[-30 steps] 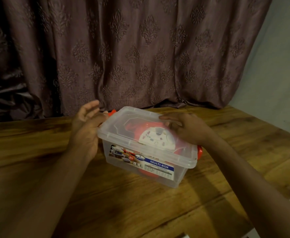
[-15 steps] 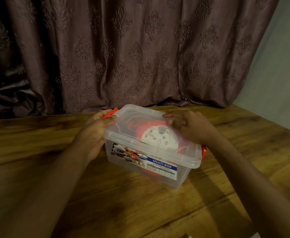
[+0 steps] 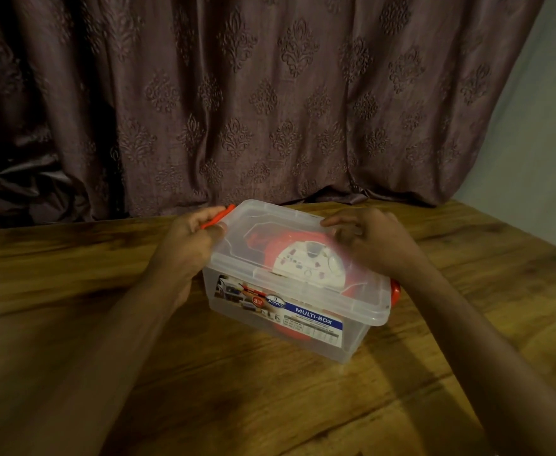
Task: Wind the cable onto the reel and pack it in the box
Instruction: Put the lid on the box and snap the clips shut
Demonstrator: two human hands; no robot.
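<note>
From the head camera, we look down at a wooden table (image 3: 105,324) with a clear plastic storage box (image 3: 290,320) standing near its far middle, turned at a slight angle. A label on the box's near wall reads "MULTI-BOX". The clear lid (image 3: 298,255) sits on top of the box. Through the lid and walls we see the cable reel (image 3: 306,264) lying inside, red with a white socket face turned upward. We cannot make out the cable itself through the plastic.

Our left hand (image 3: 188,248) is at the box's left end, its fingers curled around the red latch (image 3: 217,217) there, which sticks up and out from the lid's edge, with the thumb against the lid's corner. Our right hand (image 3: 375,245) lies over the right part of the lid, fingers bent and slightly apart, their tips touching the lid's far edge; the hand is a little blurred, so we cannot tell whether it grips the rim or only presses on it. A second red latch (image 3: 395,291) shows at the box's right end, below the right wrist.

Behind the table hangs a dark patterned curtain (image 3: 237,103), and a pale wall (image 3: 540,143) shows at the right.
</note>
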